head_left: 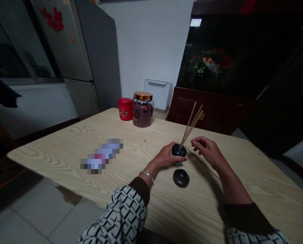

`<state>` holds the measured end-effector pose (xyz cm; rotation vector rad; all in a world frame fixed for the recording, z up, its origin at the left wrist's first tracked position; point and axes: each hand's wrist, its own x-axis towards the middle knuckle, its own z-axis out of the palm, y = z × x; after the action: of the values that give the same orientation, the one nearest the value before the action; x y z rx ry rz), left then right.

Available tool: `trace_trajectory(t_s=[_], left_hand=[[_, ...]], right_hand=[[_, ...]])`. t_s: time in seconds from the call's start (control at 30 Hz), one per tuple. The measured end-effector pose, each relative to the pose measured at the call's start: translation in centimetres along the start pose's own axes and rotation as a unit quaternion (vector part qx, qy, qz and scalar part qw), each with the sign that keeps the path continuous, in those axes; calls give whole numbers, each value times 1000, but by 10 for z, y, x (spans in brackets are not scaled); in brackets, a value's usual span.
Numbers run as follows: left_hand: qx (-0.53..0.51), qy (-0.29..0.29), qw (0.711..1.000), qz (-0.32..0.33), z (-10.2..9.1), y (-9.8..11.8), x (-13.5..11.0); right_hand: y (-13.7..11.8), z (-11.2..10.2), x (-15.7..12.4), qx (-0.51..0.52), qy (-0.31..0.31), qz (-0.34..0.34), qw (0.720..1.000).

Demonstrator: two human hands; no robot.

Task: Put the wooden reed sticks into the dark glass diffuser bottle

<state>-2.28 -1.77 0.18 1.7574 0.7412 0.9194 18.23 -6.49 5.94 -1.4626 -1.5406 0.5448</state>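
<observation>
My left hand (168, 155) is wrapped around a small dark reed diffuser bottle (179, 151), which stands upright on the table. Several thin brown reed sticks (191, 124) poke out of its neck and lean to the right. Just right of the sticks is my right hand (206, 148), raised a little above the table. Its fingers are curled in towards the thumb; whether anything small is between them is hidden. A dark round cap (181, 178) with a knob lies on the table in front of the bottle.
On the wooden table (72, 145) a blurred-out flat object (102, 156) lies to the left. A red canister (125, 109) and a glass jar (142, 110) with a copper lid stand at the back. Behind are a fridge (103, 57) and a fish tank (217, 54).
</observation>
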Motion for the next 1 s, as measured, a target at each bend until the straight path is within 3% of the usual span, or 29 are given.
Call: trace_trajectory(t_s=[0.07,0.17,0.23,0.3,0.43,0.6,0.67,0.73,0.83,0.9,1.0], left_hand=[[-6,-5,1000,-5,0,0,0],[-8,-6,1000,-1,1,-1,1],[-11,-3,1000,2,1,-2,2],[-15,-3,1000,2,2,-2,2],[-13,-2,1000,8,2,0,1],[-18,-7,1000,6,1,1,1],[-18,-6,1000,7,1,-1,2],[-22,-3,1000,9,1,-3,2],[-31,-2,999,8,3,-7,3],[-35,-3,999,7,3,-8,3],[-37,-2,999,6,3,-8,3]], right_hand=[[16,-21,-4,-153,-45,14,987],[39,-43,-14,-371,-111,85,918],[46,-47,-20,-442,-140,127,877],[47,-44,-23,-468,-162,146,856],[40,-37,-20,-484,-183,157,841],[41,-40,-20,-482,-169,152,846],[41,-47,-20,-452,-129,139,872],[35,-54,-20,-375,-68,108,918],[15,-58,-17,-152,71,50,985],[-5,-54,-15,27,184,19,982],[-36,-39,-12,244,297,-48,922]])
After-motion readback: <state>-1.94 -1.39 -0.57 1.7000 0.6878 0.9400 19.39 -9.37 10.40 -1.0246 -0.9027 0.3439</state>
